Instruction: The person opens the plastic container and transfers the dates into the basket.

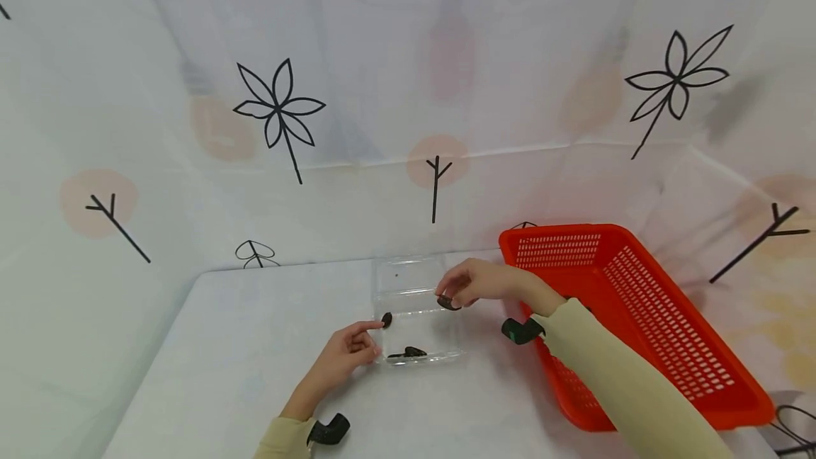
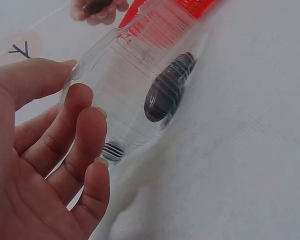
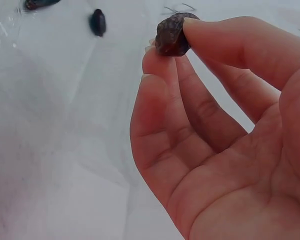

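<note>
A clear plastic box (image 1: 421,324) with its lid (image 1: 408,276) folded back lies on the table. My left hand (image 1: 344,353) grips the box's left edge, fingertips at the rim and against the ribbed wall in the left wrist view. Between thumb and fingertips, my right hand (image 1: 487,282) pinches a dark brown, wrinkled date (image 3: 172,35) above the box's right side. Inside the box, one date (image 1: 387,319) sits by the left wall, close to my left fingertips. More dates (image 1: 414,351) lie along the front wall; one large date (image 2: 170,90) shows through the plastic.
A red perforated plastic basket (image 1: 644,261) stands to the right, with my right forearm across it. The table has a white cover (image 1: 255,324). Behind rises a white cloth (image 1: 370,55) printed with flowers and twigs. A black band end (image 1: 523,331) sticks out from the right wrist.
</note>
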{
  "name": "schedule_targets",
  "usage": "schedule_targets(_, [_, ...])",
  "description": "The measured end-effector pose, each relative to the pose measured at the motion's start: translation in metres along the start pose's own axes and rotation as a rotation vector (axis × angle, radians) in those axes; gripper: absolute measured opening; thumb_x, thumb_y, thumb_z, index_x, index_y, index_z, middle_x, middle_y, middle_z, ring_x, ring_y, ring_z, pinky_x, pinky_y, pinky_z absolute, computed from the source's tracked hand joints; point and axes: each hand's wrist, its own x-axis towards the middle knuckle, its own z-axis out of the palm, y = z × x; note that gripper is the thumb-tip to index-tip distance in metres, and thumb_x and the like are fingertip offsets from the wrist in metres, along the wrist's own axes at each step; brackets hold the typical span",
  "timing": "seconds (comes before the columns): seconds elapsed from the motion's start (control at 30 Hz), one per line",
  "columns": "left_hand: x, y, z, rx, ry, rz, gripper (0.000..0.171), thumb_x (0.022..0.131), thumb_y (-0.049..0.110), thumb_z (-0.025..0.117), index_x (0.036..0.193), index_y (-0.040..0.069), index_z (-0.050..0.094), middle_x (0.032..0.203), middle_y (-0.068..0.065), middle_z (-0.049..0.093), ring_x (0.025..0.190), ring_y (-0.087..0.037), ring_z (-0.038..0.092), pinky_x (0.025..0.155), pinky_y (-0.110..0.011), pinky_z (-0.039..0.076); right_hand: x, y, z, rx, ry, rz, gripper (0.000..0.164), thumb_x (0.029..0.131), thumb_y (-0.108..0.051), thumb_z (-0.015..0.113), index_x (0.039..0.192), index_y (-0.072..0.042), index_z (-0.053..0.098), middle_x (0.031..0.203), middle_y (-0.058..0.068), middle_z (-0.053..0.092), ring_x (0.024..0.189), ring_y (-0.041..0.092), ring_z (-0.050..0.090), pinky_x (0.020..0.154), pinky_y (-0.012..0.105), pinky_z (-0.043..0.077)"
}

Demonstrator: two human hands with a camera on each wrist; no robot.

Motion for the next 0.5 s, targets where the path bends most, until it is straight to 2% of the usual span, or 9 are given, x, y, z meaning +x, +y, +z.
schedule_targets(0.1, [0.0, -0.003, -0.001, -0.017, -0.007, 0.014, 0.05, 0.093, 0.002, 0.067, 0.139, -0.005, 0.05, 0.084, -0.005, 0.06, 0.07, -0.01, 0.057, 0.067, -0.025, 0.051, -0.014, 0.004, -0.008, 0.005, 0.051, 0.001, 0.028, 0.09, -0.01, 0.067, 0.118, -0.011, 0.07, 0.105, 0.005, 0.069, 0.098, 0.025, 0.063, 0.085, 0.039, 0.053])
schedule_targets(0.3, [0.0, -0.01, -0.003, 0.008, -0.015, 0.051, 0.05, 0.093, 0.002, 0.068, 0.139, -0.006, 0.05, 0.083, -0.004, 0.059, 0.067, -0.008, 0.055, 0.063, -0.024, 0.049, -0.047, 0.015, -0.022, -0.001, 0.162, 0.006, 0.027, 0.091, -0.011, 0.069, 0.118, -0.011, 0.07, 0.107, 0.006, 0.069, 0.102, 0.028, 0.06, 0.084, 0.04, 0.052])
schedule_targets(0.5, [-0.002, -0.017, -0.004, -0.011, -0.026, 0.097, 0.056, 0.089, -0.001, 0.071, 0.14, -0.006, 0.049, 0.083, -0.003, 0.06, 0.068, -0.007, 0.055, 0.064, -0.021, 0.047, -0.084, 0.029, -0.035, 0.003, 0.226, 0.031, 0.03, 0.093, -0.013, 0.069, 0.123, -0.006, 0.067, 0.117, 0.011, 0.066, 0.104, 0.03, 0.059, 0.085, 0.041, 0.054])
